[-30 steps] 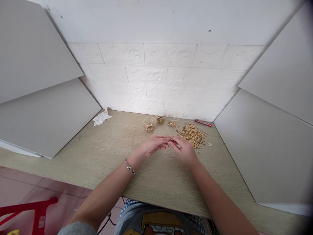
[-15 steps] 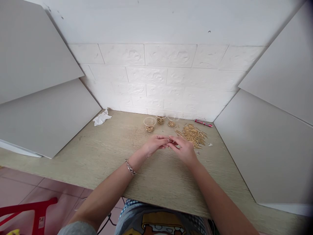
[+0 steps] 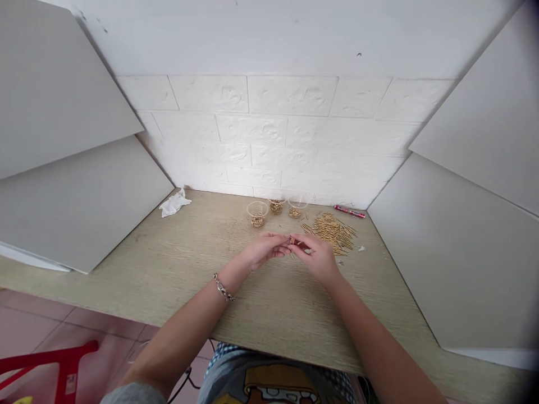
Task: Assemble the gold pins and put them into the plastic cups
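Hardly moved, left hand (image 3: pixel 263 250), right hand (image 3: pixel 319 259), fingers pinching gold pin (image 3: pixel 292 242), wooden table (image 3: pixel 189 255), brick wall (image 3: pixel 295 140)

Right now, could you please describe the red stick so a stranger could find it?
On the pale wooden table, look past the heap of thin golden pins. The slim red stick lies by the white brick wall, the table's only red thing.

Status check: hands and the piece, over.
Left hand and right hand fingertips together, pinching gold pin. Pin pile to their right, cups behind. Nothing blocking.
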`<state>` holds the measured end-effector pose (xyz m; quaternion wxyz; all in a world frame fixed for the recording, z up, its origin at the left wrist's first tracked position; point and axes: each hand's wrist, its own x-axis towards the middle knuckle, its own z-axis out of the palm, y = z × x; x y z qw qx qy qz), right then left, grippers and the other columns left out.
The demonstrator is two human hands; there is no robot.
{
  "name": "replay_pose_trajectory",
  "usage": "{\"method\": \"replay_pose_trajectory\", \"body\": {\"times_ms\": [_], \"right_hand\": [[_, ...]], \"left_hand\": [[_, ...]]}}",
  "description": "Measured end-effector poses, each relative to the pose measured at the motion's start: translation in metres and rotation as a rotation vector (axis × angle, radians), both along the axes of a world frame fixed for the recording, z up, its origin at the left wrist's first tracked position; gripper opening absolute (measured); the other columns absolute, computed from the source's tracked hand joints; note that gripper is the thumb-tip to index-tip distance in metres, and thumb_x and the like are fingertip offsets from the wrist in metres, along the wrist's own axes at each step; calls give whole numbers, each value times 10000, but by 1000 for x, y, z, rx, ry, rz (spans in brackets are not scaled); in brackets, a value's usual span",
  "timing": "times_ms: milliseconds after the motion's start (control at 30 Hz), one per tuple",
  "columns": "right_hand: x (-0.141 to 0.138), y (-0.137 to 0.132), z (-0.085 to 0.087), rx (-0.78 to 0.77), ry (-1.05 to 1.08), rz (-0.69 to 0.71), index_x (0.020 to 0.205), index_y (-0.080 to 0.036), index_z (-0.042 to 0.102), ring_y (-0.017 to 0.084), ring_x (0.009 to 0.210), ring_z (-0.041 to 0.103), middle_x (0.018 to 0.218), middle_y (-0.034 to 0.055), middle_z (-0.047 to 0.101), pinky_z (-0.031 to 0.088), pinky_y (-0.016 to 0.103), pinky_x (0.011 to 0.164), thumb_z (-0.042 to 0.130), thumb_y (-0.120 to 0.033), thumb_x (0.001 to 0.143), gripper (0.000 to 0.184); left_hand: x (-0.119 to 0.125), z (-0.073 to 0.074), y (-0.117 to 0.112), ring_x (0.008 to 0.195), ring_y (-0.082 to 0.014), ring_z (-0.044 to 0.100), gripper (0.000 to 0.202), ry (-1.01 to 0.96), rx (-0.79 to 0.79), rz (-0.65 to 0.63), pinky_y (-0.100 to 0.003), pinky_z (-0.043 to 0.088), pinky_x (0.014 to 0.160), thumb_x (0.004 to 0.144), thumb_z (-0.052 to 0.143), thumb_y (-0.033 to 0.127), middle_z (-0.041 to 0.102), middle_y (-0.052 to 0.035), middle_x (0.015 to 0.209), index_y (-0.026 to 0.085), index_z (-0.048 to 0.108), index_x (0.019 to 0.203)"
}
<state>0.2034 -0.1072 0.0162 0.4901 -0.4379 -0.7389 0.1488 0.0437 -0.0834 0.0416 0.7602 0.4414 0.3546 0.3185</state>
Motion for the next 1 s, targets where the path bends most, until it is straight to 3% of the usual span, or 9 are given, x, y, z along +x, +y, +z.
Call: {"method": "replay_pose_trajectory", "body": {"times_ms": [533,1000], "right_hand": [[0,-1,-1,-1,30,-7,948,-218,652,135,691,608,838,41,653,529,241,579,560,-284,774,208],[-2,-4,5,8,11,41,956,-220,647,128,661,591,812,36,644,524,253,593,560,-283,776,209]], "left_hand": [[-2,6,-1,633,-101,581,210,-20,-45,44,-231,431,661,689,615,298,661,-60,734,101,654,750],[-4,10,-1,621,-99,576,248,29,13,25,-235,422,671,678,620,337,655,-58,698,95,648,725]]}}
